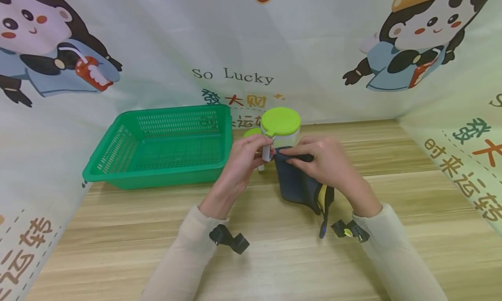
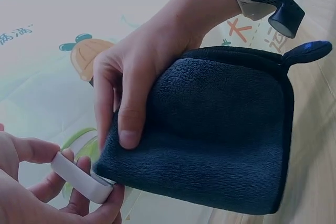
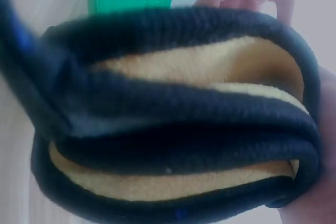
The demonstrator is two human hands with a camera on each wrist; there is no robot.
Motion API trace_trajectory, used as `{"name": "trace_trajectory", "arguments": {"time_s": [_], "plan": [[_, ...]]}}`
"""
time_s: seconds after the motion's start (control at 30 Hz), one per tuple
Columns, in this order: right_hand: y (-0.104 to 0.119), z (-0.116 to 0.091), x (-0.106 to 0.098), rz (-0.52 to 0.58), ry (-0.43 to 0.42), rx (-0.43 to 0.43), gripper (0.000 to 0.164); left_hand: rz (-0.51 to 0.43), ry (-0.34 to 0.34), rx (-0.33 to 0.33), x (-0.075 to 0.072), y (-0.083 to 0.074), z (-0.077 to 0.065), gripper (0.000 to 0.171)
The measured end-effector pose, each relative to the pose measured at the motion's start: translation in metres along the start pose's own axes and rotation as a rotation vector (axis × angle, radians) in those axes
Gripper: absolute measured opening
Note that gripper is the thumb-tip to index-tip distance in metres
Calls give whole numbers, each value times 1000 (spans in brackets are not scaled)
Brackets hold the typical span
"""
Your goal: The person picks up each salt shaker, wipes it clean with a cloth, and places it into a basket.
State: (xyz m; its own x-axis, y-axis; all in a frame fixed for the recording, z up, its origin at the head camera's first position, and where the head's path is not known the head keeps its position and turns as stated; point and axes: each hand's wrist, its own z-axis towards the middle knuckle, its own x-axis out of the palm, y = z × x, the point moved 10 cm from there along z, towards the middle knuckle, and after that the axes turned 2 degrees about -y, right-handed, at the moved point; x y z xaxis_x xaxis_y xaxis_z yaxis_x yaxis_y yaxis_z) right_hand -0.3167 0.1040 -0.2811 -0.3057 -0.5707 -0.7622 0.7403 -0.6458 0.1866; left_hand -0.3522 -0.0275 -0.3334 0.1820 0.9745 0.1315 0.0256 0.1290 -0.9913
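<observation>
From the head view, I see the left hand [image 1: 242,160] with fingertips pinching a white piece [image 1: 266,153] just in front of the large jar [image 1: 281,121]; I cannot tell whether the two are joined. The right hand [image 1: 328,158] pinches the upper end of a folded dark blue cloth [image 1: 297,183], held just beside that white piece, with its yellow lining peeping out at the lower right fold and a loop dangling below. The large jar stands by the back edge of the bench [image 1: 396,214], and the lime top of the small jar [image 1: 252,131] shows close to its left, partly behind the left hand. The green basket [image 1: 157,180] fills the back left corner, its right wall near the jars, leaving a narrow gap for the left hand. Bare wood runs from the right hand to the bench's right edge, and a broad stretch of it lies this side of the basket. In the left wrist view, the white piece is a curved band between the left thumb and fingers, right at the cloth's corner; the right thumb presses flat on the pile near that end. In the right wrist view, the cloth's bound edges bulge in layers across most of the picture, yellow between them, with the basket beyond and both hands only partly showing.
</observation>
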Motion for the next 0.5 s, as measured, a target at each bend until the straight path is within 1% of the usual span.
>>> {"name": "trace_trajectory", "arguments": {"time_s": [0.07,0.23,0.3,0.37,0.5], "plan": [[1,0,-3,-2,-23,0,23,3,0,0,0,0,0,24],[5,1,-16,7,-119,-18,25,10,2,4,1,0,1,22],[6,1,-18,10,-129,-26,25,12,1,6,0,0,0,22],[5,2,-15,14,-100,-25,24,14,-1,8,0,-1,0,22],[2,1,0,7,17,-5,22,9,-4,5,-1,-2,-1,26]]}}
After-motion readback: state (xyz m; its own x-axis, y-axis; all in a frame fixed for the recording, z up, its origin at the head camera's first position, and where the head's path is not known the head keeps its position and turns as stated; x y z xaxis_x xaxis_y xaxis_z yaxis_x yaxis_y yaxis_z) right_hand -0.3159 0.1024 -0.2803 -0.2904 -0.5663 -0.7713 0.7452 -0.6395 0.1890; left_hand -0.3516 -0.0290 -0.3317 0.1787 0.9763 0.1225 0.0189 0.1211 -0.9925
